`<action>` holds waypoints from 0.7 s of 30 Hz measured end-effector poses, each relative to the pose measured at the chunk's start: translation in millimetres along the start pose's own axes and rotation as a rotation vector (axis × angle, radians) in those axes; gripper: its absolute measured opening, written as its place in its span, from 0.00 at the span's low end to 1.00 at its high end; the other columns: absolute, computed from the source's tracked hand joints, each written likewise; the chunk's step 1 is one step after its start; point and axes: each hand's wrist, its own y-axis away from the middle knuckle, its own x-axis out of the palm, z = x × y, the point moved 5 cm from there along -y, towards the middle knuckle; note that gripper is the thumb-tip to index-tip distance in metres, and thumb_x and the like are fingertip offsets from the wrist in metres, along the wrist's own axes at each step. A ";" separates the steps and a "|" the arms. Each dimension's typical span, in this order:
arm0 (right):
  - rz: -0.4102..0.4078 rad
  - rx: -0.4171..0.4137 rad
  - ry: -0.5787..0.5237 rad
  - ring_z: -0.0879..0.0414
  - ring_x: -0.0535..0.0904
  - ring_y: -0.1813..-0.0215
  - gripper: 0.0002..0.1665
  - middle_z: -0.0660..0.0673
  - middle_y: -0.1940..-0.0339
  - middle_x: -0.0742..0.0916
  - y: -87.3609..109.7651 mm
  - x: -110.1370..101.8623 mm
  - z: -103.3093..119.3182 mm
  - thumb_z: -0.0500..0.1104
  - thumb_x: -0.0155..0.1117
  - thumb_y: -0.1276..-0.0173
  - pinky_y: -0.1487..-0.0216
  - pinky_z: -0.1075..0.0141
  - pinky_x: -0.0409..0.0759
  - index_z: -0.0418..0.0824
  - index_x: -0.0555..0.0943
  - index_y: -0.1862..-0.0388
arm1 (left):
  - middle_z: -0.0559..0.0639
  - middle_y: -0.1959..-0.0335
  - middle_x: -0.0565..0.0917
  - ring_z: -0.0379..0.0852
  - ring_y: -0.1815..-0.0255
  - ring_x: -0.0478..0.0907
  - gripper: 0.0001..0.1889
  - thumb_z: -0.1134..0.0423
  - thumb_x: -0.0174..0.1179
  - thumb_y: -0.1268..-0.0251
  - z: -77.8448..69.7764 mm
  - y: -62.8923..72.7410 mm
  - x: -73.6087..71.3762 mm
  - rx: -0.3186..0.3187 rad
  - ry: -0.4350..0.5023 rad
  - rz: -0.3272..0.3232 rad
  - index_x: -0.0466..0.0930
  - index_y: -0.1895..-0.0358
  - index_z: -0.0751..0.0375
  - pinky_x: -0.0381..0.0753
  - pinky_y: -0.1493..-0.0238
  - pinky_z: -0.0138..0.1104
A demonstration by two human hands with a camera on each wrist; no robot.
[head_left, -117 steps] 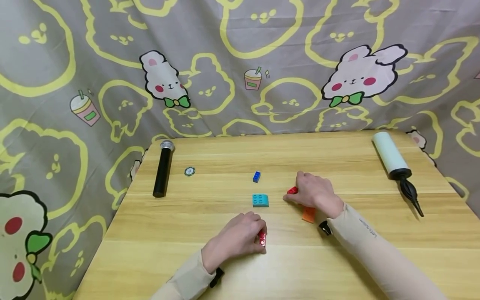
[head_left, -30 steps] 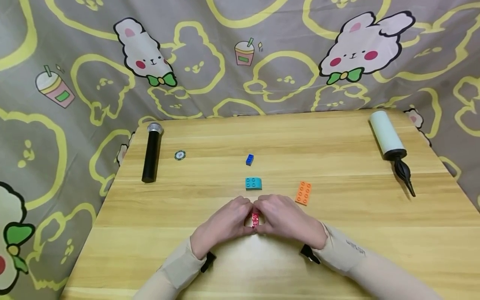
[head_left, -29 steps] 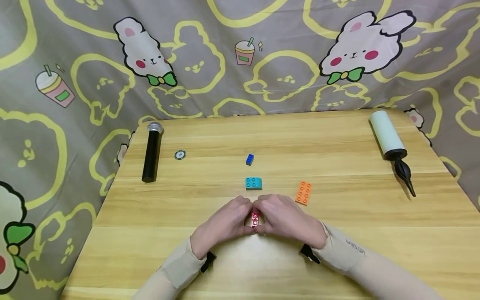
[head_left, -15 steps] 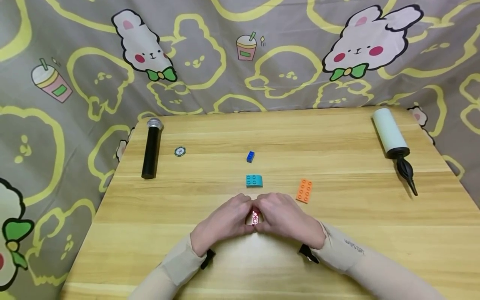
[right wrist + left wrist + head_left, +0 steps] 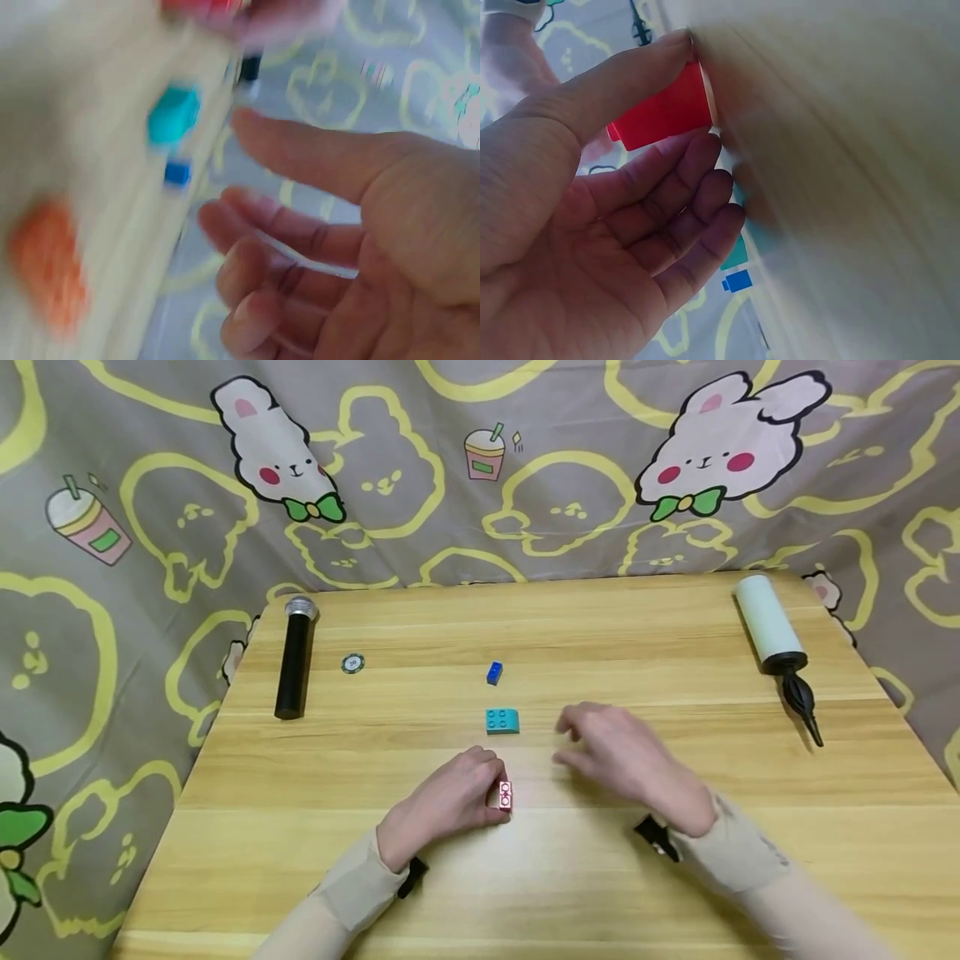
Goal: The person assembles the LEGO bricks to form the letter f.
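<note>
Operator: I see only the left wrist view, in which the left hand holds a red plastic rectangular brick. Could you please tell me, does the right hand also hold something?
Observer: No. In the right wrist view, the right hand holds nothing.
Operator: Thank you. Is there any brick of orange colour?
Observer: Yes, the right wrist view shows an orange plastic rectangular brick, blurred, on the pale wooden table.
Operator: And which object is lying at the far left of this table, please?
Observer: In the head view, a black stick-shaped microphone with a silver mesh head lies there.
</note>
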 end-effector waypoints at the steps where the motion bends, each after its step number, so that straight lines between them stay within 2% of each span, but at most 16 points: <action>1: -0.015 0.056 0.026 0.56 0.79 0.70 0.17 0.47 0.69 0.84 2.5 -6.4 -11.4 0.49 0.74 0.40 0.69 0.61 0.78 0.38 0.82 0.61 | 0.42 0.73 0.76 0.41 0.68 0.71 0.15 0.56 0.76 0.51 0.2 -0.6 0.5 -0.002 0.004 0.003 0.78 0.70 0.57 0.72 0.65 0.29; 3: -0.029 0.176 0.076 0.56 0.74 0.77 0.19 0.50 0.79 0.79 8.1 -13.9 -32.7 0.53 0.71 0.37 0.77 0.61 0.73 0.39 0.80 0.73 | 0.43 0.73 0.76 0.41 0.68 0.71 0.15 0.57 0.76 0.51 0.3 -1.3 1.2 -0.007 0.010 0.010 0.78 0.70 0.57 0.72 0.65 0.29; 6: 0.030 0.342 0.129 0.57 0.63 0.84 0.33 0.52 0.87 0.67 15.3 -11.6 -55.8 0.65 0.63 0.35 0.84 0.63 0.60 0.44 0.69 0.87 | 0.42 0.73 0.75 0.42 0.68 0.71 0.15 0.57 0.76 0.51 0.5 -2.2 1.7 -0.015 0.015 0.017 0.77 0.71 0.57 0.73 0.65 0.30; 9: 0.110 0.429 0.129 0.57 0.61 0.84 0.39 0.51 0.88 0.65 18.1 2.4 -66.5 0.74 0.56 0.37 0.85 0.64 0.58 0.46 0.64 0.90 | 0.41 0.74 0.74 0.41 0.68 0.71 0.16 0.57 0.76 0.51 -0.4 -3.7 1.6 -0.024 0.010 0.022 0.76 0.72 0.56 0.73 0.65 0.30; 12: 0.139 0.455 0.124 0.55 0.64 0.83 0.39 0.48 0.86 0.70 15.5 17.0 -69.4 0.76 0.55 0.39 0.85 0.63 0.62 0.45 0.66 0.87 | 0.41 0.74 0.74 0.41 0.68 0.70 0.16 0.56 0.76 0.51 -1.0 -3.9 0.6 -0.029 0.007 0.028 0.76 0.71 0.56 0.72 0.65 0.30; 16: 0.119 0.439 0.131 0.52 0.68 0.82 0.34 0.44 0.83 0.73 13.0 25.9 -70.2 0.69 0.60 0.36 0.84 0.62 0.66 0.41 0.68 0.81 | 0.42 0.73 0.74 0.42 0.67 0.71 0.16 0.56 0.76 0.50 -2.0 -4.0 0.6 -0.029 0.008 0.033 0.76 0.71 0.57 0.72 0.65 0.30; 21: 0.109 0.385 0.180 0.49 0.70 0.80 0.28 0.42 0.80 0.74 11.3 24.2 -66.9 0.60 0.61 0.33 0.83 0.59 0.68 0.34 0.73 0.65 | 0.42 0.73 0.74 0.42 0.67 0.71 0.16 0.56 0.76 0.50 -0.7 -2.8 1.0 -0.036 0.006 0.034 0.76 0.71 0.56 0.72 0.65 0.30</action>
